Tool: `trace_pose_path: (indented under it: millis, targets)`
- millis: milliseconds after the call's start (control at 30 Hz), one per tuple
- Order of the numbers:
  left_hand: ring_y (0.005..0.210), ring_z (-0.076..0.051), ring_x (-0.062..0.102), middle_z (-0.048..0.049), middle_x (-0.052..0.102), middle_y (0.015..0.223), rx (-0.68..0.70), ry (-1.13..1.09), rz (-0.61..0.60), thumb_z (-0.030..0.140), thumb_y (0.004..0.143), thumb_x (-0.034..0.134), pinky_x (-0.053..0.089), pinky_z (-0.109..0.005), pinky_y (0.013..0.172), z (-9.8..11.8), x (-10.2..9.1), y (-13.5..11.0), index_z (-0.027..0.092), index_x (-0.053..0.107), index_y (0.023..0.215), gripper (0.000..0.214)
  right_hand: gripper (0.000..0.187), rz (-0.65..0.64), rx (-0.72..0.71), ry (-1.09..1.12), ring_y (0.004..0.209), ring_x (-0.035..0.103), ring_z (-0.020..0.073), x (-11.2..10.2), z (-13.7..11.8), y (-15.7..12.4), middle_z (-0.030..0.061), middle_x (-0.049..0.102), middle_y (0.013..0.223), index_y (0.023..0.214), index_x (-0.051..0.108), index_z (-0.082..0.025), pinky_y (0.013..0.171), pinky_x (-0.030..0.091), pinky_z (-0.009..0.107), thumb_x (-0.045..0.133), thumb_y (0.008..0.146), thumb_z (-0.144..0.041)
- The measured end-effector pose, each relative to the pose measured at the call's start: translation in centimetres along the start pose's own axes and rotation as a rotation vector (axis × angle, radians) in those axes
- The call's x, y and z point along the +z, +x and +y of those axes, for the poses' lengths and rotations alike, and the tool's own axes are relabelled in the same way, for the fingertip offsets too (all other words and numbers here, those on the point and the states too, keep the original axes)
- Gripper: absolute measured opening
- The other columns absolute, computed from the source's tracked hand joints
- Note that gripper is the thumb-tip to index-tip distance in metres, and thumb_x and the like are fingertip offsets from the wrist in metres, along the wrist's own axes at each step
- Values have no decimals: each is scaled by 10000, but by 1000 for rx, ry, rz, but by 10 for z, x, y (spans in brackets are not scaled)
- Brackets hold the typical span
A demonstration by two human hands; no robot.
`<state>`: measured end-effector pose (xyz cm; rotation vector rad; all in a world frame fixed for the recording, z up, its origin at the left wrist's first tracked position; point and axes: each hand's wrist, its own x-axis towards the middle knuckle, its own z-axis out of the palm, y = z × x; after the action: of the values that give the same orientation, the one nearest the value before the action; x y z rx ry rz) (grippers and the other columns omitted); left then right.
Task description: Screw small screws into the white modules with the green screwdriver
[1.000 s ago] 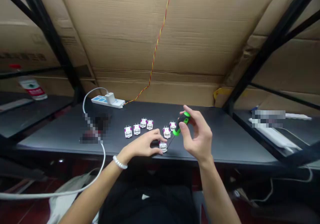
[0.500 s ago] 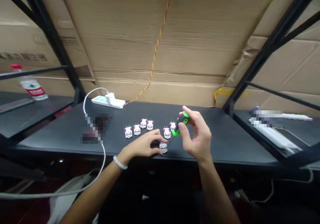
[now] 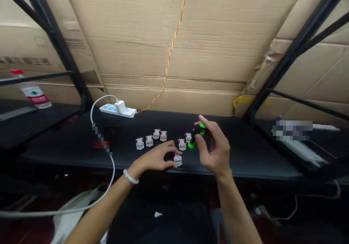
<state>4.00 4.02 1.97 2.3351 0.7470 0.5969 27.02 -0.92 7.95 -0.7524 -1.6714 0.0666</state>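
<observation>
Near the table's front edge, my left hand (image 3: 160, 156) grips a small white-and-purple part with metal prongs (image 3: 178, 159), thumb and fingertips at its sides. My right hand (image 3: 215, 146) is closed round a black-and-green screwdriver (image 3: 197, 135), held at a slant with its lower end toward that part. The shaft is too dark to follow, so I cannot tell whether its tip touches. Two like parts lie just beyond, one a white-and-purple piece (image 3: 181, 144) and one nearer the screwdriver handle (image 3: 188, 137). Several more pronged parts (image 3: 149, 141) lie to the left of these.
A white power strip (image 3: 109, 108) with a plugged-in white adapter (image 3: 120, 106) stands at the back left. Its white cable (image 3: 113, 171) hangs over the front edge. Black metal posts (image 3: 252, 109) flank the black table (image 3: 245, 153). A bottle (image 3: 36, 96) stands far left.
Both hands, the screwdriver and the small parts hold nearly the same positions. The picture's brightness has shifted: the cardboard looks lighter and the tabletop darker.
</observation>
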Motion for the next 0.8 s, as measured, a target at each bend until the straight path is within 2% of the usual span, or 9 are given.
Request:
trace_pose_path:
  millis: [200, 800]
  targets:
    - [1028, -229, 641, -52, 612, 1121, 9, -7, 3, 377, 898, 837, 513, -370, 978, 1, 1, 0, 233, 742, 1241, 384, 556, 9, -7, 0, 1091, 704, 268, 0, 1, 1, 112, 691, 1216, 1530, 568, -278, 939, 629, 465, 606, 984, -179]
    - [1018, -230, 641, -57, 620, 1124, 8, 6, 1, 377, 891, 845, 519, -370, 980, -1, 0, 0, 233, 745, 1242, 392, 578, 16, -33, 7, 1073, 693, 261, -1, 1, 2, 109, 687, 1200, 1535, 567, -274, 918, 609, 447, 626, 974, -149]
